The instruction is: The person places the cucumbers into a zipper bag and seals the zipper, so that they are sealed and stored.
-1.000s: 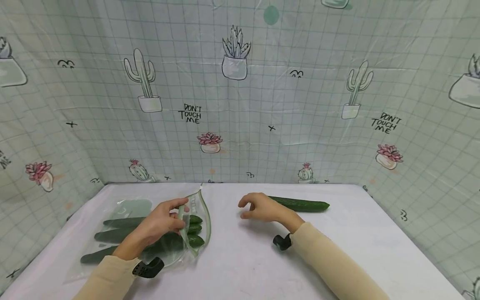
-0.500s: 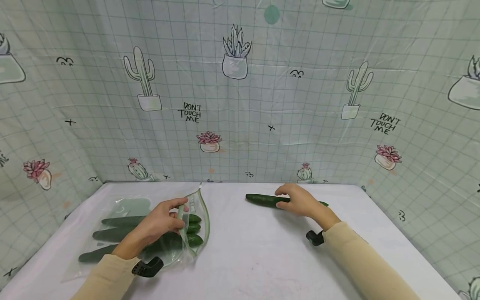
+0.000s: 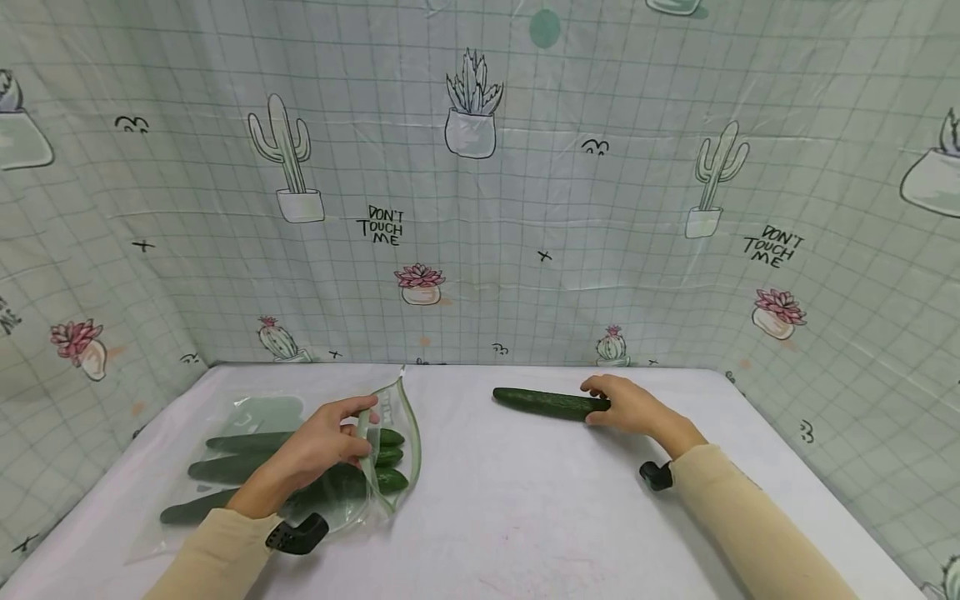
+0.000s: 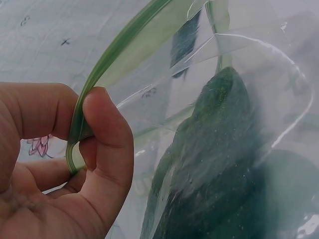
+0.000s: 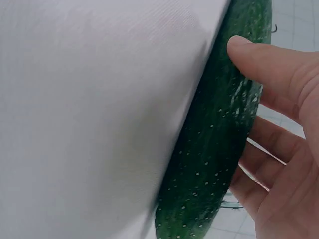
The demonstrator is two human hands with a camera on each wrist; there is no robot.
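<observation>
My left hand (image 3: 321, 440) pinches the green-edged opening of a clear zip bag (image 3: 267, 414) between thumb and fingers. Inside the bag lie three cucumbers (image 3: 228, 471), their ends towards the raised mouth. In the left wrist view, the green zip strip (image 4: 117, 50) runs between the fingertips, with a cucumber (image 4: 214, 164) showing through the plastic. Towards the back right, my right hand (image 3: 636, 406) grips the right end of a loose cucumber (image 3: 543, 402) lying on the table. The right wrist view shows the thumb on one side of that cucumber (image 5: 209, 149) and the fingers at the other.
A white-covered table (image 3: 480, 500) carries everything. Behind it and at both sides hangs a grid-patterned curtain (image 3: 480, 208) printed with potted plants. A stretch of tabletop separates the bag's mouth from the loose cucumber.
My right hand has moved right along the loose cucumber to its right end and now holds it there. The left hand and the bag have stayed in place.
</observation>
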